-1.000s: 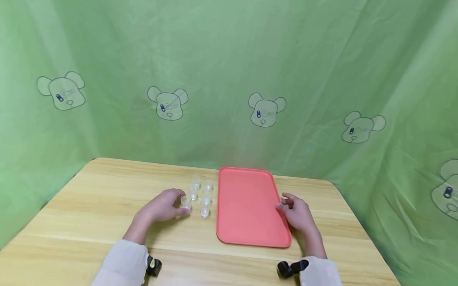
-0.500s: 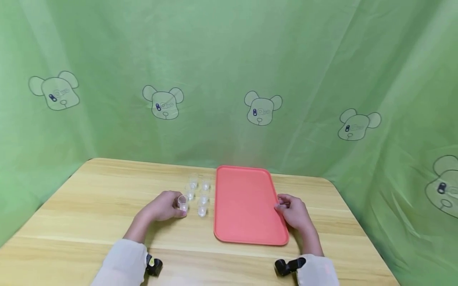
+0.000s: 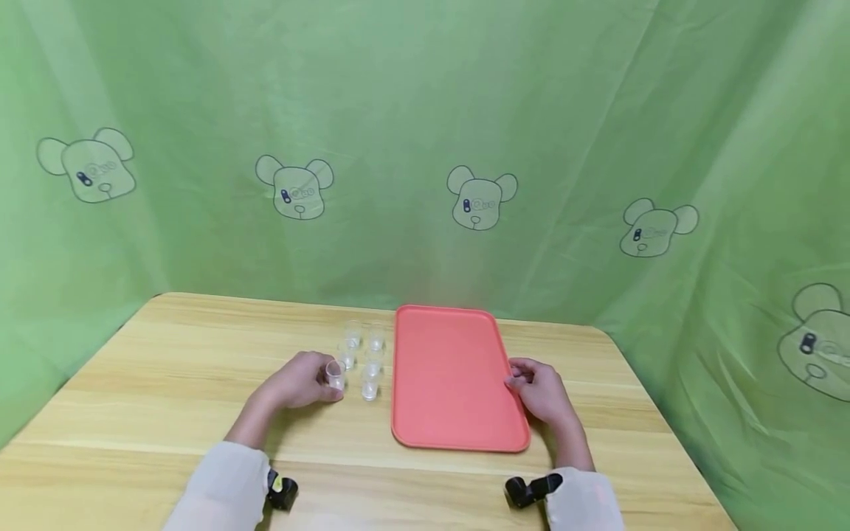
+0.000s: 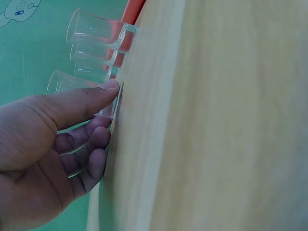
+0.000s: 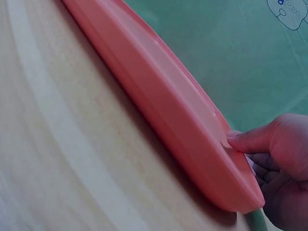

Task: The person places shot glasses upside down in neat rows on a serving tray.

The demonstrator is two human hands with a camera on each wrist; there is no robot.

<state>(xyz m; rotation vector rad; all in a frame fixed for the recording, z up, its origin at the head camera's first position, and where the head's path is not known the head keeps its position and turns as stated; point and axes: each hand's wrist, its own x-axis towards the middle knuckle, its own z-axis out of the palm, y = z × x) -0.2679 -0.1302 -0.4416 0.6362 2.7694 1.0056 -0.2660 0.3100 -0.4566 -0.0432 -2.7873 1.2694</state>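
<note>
My left hand (image 3: 302,382) holds a small clear shot glass (image 3: 336,375) upright on the wooden table, thumb on the near side and fingers round the far side. In the left wrist view the thumb (image 4: 91,100) covers part of that shot glass (image 4: 58,83). Several like shot glasses (image 3: 370,386) stand just right of it in two rows. At the right, my right hand (image 3: 543,391) pinches the right rim of a red rectangular tray (image 3: 458,380). The right wrist view shows the thumb (image 5: 248,139) on top of the tray's rim (image 5: 192,120); the other fingers are partly hidden behind it.
The light wooden table (image 3: 319,457) runs back to a green curtain (image 3: 398,147) printed with bear heads. The tray's left edge lies close to the right row of glasses. Black wrist devices (image 3: 282,493) sit on both wrists.
The left fingers have closed round the nearest left glass. The right thumb and fingers have come together on the tray rim. The whole head view has shifted slightly.
</note>
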